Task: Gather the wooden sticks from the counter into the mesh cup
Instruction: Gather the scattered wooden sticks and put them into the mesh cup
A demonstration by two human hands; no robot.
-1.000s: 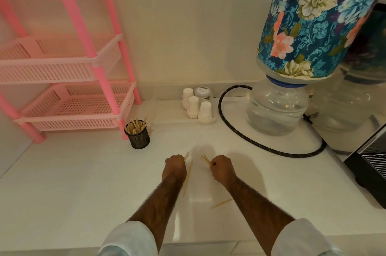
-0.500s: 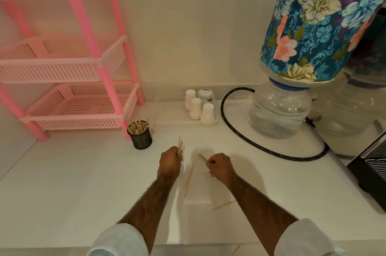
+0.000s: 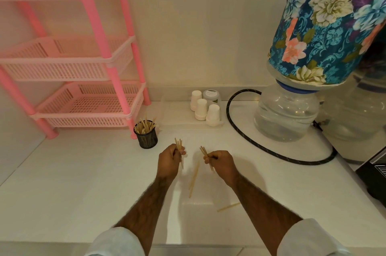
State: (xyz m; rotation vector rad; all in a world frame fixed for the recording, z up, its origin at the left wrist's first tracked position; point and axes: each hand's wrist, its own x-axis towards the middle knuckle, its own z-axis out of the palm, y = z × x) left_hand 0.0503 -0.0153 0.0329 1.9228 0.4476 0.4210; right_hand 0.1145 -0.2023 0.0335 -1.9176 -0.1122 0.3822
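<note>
A black mesh cup [image 3: 146, 137] stands on the white counter [image 3: 83, 182] beside the pink rack's leg, with several wooden sticks poking out of it. My left hand [image 3: 169, 160] is closed around a small bundle of wooden sticks [image 3: 178, 144] that point upward, a short way right of and nearer than the cup. My right hand [image 3: 219, 161] grips a few more sticks [image 3: 203, 151], angled up and to the left. Loose sticks [image 3: 193, 178] lie on the counter between my forearms, and one more stick [image 3: 228, 207] rests near my right forearm.
A pink three-tier plastic rack [image 3: 83, 97] fills the back left. Three upturned white cups [image 3: 201, 108] and a small jar sit by the wall. A black hose [image 3: 250, 143] curves around a water bottle [image 3: 286, 113] in a floral cover. A dark appliance [image 3: 376, 174] is at the right edge.
My left hand has lifted its sticks off the counter and moved up and left toward the mesh cup. The right hand has barely moved, still holding its sticks.
</note>
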